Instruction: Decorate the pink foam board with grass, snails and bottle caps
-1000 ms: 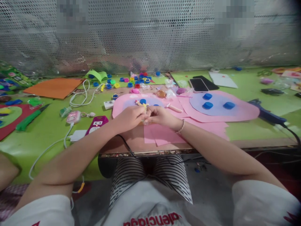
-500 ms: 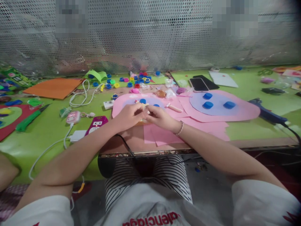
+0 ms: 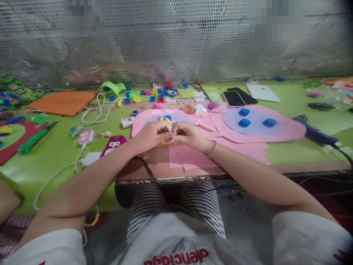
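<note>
the left hand [image 3: 153, 135] and right hand [image 3: 189, 136] are together, fingertips meeting over the middle of the bench [image 3: 143, 167], not far in from its front edge. what lies between the fingertips is mostly hidden, so i cannot tell whether either hand is clamped on something. a small yellow piece [image 3: 168, 122] shows just beyond the fingers; whether they touch it is unclear. it looks light and fairly stiff, probably best pinched at its sides, gently, since any fine detail could snap.

the hands sit over the near side of a pink card [image 3: 139, 124] with a blue patch. this card should be light, bendy and quick to crease, so its bare outer margin seems the place to hold it, with a flat palm rather than a pinch. a blue cap [image 3: 167, 117] stands on it, just behind the yellow piece. it looks like hard, smooth plastic, light but a little slippery; its side wall would give the surest hold.

toward the bench's right end, a second pink card [image 3: 286, 129] carries three more blue caps [image 3: 244, 122]. a dark blue glue gun [image 3: 314, 131] lies at that card's right tip; its handle looks the sensible grip.
</note>
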Tool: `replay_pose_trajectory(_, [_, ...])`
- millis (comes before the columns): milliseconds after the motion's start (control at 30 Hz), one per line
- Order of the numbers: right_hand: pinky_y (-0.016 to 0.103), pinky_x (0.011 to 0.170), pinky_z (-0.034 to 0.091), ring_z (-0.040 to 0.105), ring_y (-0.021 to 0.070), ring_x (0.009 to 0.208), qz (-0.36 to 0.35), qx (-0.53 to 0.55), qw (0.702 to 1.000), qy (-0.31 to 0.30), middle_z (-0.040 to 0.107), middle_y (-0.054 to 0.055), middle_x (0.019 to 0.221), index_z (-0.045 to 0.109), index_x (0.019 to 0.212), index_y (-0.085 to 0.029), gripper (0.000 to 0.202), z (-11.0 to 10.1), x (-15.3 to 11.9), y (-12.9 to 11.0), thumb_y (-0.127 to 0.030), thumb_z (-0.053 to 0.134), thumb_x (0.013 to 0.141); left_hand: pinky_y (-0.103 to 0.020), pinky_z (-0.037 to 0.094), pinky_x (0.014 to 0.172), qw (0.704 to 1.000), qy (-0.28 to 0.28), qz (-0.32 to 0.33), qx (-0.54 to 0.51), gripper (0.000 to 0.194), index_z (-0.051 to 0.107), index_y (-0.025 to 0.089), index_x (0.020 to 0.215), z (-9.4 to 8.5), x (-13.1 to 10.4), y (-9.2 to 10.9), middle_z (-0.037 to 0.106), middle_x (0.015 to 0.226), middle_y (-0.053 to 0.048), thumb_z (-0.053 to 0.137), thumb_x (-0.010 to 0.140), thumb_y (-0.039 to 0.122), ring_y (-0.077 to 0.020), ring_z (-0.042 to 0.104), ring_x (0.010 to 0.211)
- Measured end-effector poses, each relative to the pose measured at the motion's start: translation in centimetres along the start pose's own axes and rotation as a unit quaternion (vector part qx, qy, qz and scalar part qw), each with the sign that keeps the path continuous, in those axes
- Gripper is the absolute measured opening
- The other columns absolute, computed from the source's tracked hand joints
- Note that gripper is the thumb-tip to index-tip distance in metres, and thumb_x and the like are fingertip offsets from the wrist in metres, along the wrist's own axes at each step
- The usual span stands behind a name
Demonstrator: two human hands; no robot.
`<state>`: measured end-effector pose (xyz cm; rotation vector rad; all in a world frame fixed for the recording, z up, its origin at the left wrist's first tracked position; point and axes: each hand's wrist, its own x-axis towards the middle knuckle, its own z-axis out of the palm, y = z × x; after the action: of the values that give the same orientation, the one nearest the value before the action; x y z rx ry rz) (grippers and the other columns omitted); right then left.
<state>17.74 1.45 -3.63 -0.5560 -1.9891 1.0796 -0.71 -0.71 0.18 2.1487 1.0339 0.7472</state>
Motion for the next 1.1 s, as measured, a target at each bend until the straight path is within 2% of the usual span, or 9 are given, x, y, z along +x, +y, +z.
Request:
replay_pose_trajectory(167, [0.023, 0.059, 0.040, 0.048, 0.0090, 0.064, 0.021, 0.062, 0.998, 0.000, 0.051, -0.002, 0.070, 0.048, 0.071, -0.017, 0.036, 0.04, 0.05, -0.07, -0.044, 0.071, 0.072, -0.022, 0.039, 0.059, 1.000, 0.016, 0.000, -0.003, 0.026, 0.057, 0.015, 0.073, 0.11, -0.01, 0.01, 0.059, 0.067, 0.001, 0.056, 0.082, 0.039, -0.0102, 0.052, 0.063])
replay_pose_trajectory(333, [0.022, 0.056, 0.040, 0.046, 0.0079, 0.060, -0.014, 0.039, 0.999, -0.010, 0.049, -0.003, 0.068, 0.046, 0.075, -0.018, 0.028, -0.01, 0.08, 0.07, -0.040, 0.060, 0.083, -0.023, 0.047, 0.064, 0.998, 0.006, -0.007, -0.067, 0.021, 0.055, 0.015, 0.076, 0.18, 0.11, -0.29, 0.062, 0.072, -0.001, 0.054, 0.082, 0.035, -0.0115, 0.059, 0.067])
replay_pose_trajectory(467, [0.023, 0.058, 0.038, 0.044, 0.0088, 0.063, -0.067, -0.065, 0.996, 0.000, 0.048, -0.002, 0.070, 0.045, 0.076, -0.018, 0.020, -0.18, 0.04, 0.04, -0.031, 0.051, 0.089, -0.026, 0.051, 0.066, 0.996, 0.003, -0.017, -0.091, 0.021, 0.054, 0.015, 0.077, 0.23, 0.21, -0.49, 0.062, 0.073, -0.002, 0.052, 0.084, 0.035, -0.0121, 0.061, 0.068])
replay_pose_trajectory(567, [0.024, 0.061, 0.038, 0.044, 0.0099, 0.065, -0.126, -0.192, 0.973, 0.006, 0.048, 0.000, 0.073, 0.044, 0.076, -0.018, 0.014, -0.33, -0.03, -0.26, -0.021, 0.047, 0.090, -0.028, 0.052, 0.069, 0.994, 0.005, -0.030, -0.107, 0.019, 0.055, 0.014, 0.078, 0.32, 0.29, -0.58, 0.061, 0.074, -0.002, 0.052, 0.083, 0.032, -0.0129, 0.063, 0.070])
replay_pose_trajectory(667, [0.024, 0.061, 0.036, 0.043, 0.0098, 0.064, -0.151, -0.263, 0.953, 0.011, 0.047, 0.000, 0.072, 0.043, 0.076, -0.018, 0.012, -0.44, -0.10, -0.51, -0.013, 0.046, 0.086, -0.028, 0.053, 0.070, 0.992, 0.008, -0.041, -0.116, 0.017, 0.056, 0.014, 0.078, 0.47, 0.34, -0.68, 0.061, 0.074, -0.002, 0.051, 0.083, 0.030, -0.0133, 0.063, 0.071])
replay_pose_trajectory(800, [0.023, 0.060, 0.036, 0.043, 0.0095, 0.061, -0.143, -0.268, 0.952, 0.013, 0.046, -0.001, 0.068, 0.043, 0.072, -0.018, 0.014, -0.49, -0.10, -0.46, -0.005, 0.044, 0.076, -0.028, 0.051, 0.069, 0.996, 0.016, -0.045, -0.074, 0.014, 0.057, 0.015, 0.079, 0.65, 0.28, -0.70, 0.062, 0.074, -0.002, 0.049, 0.083, 0.026, -0.0129, 0.062, 0.070])
replay_pose_trajectory(967, [0.022, 0.056, 0.035, 0.041, 0.0089, 0.058, -0.117, -0.254, 0.959, 0.040, 0.047, -0.002, 0.063, 0.042, 0.065, -0.019, 0.013, -0.25, 0.02, -0.39, -0.007, 0.044, 0.071, -0.024, 0.042, 0.059, 0.996, 0.051, -0.040, 0.059, 0.017, 0.054, 0.015, 0.067, 0.64, 0.10, -0.20, 0.056, 0.061, 0.000, 0.049, 0.081, 0.023, -0.0115, 0.053, 0.060])
replay_pose_trajectory(1100, [0.022, 0.055, 0.035, 0.042, 0.0085, 0.057, -0.097, -0.270, 0.956, 0.059, 0.047, -0.002, 0.060, 0.040, 0.062, -0.019, 0.014, -0.22, 0.09, -0.46, -0.007, 0.044, 0.068, -0.023, 0.034, 0.054, 0.992, 0.053, -0.032, 0.109, 0.020, 0.052, 0.015, 0.062, 0.53, 0.06, 0.09, 0.050, 0.056, 0.002, 0.047, 0.080, 0.020, -0.0097, 0.044, 0.055])
